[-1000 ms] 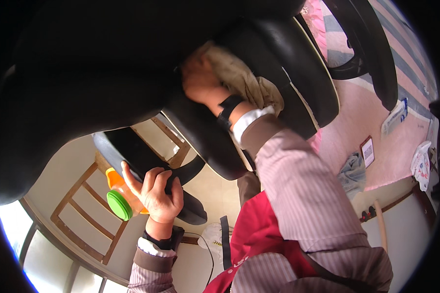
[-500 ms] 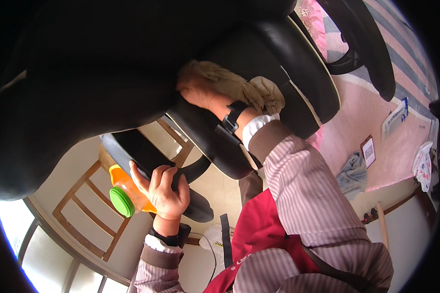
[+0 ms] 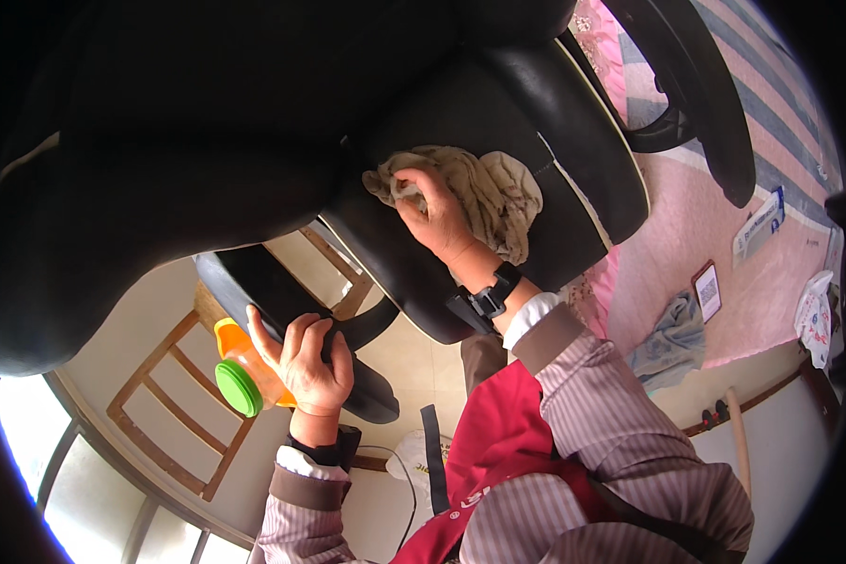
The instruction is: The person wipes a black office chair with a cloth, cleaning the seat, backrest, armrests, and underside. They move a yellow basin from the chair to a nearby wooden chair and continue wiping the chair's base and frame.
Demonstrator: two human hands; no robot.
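1. The right hand (image 3: 439,224) has pulled back from the crease below the chair's backrest toward the person over the past second, and the crumpled beige fabric cloth (image 3: 487,195) has shifted with it.
2. Thumb and fingertips pinch a fold at the cloth's left end; the rest lies bunched on the seat of a padded black chair with pale piping (image 3: 385,244).
3. The left hand (image 3: 312,368) stays on the chair's curved black armrest (image 3: 254,282), its fingers spread over the edge.
4. Just beside that hand is an orange container with a round green lid (image 3: 239,387); whether they touch cannot be told.
5. Beyond the container, at left, stands a slatted brown wooden frame (image 3: 167,425).
6. At right, a crumpled grey-blue cloth (image 3: 675,340) lies near the edge of a pink and grey striped bed cover (image 3: 663,221).
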